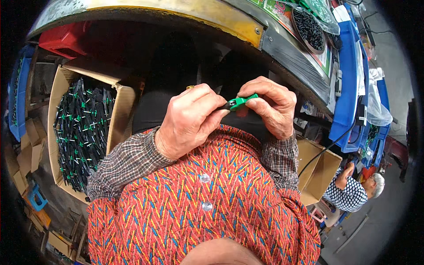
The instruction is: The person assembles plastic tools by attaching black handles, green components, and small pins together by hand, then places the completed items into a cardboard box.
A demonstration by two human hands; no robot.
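Note:
In front of my waist, my two hands meet at a small green plastic piece (237, 103) with a black end. My right hand (277, 109) pinches the green part between thumb and fingertips. The thumb and fingers of my left hand (190, 120) close on the black end, mostly covering it. What exactly the piece is cannot be made out. Left of my forearm stands an open cardboard box (125, 108), packed with many slim black parts (84, 132) that carry green bits and white tips.
A curved worktable edge (221, 17) crosses ahead of me. On it sits a bowl of small black parts (309, 31). Blue bins (346, 88) line the right side, near another cardboard box (324, 170). A person (349, 192) sits farther right. A red bin (62, 40) lies far left.

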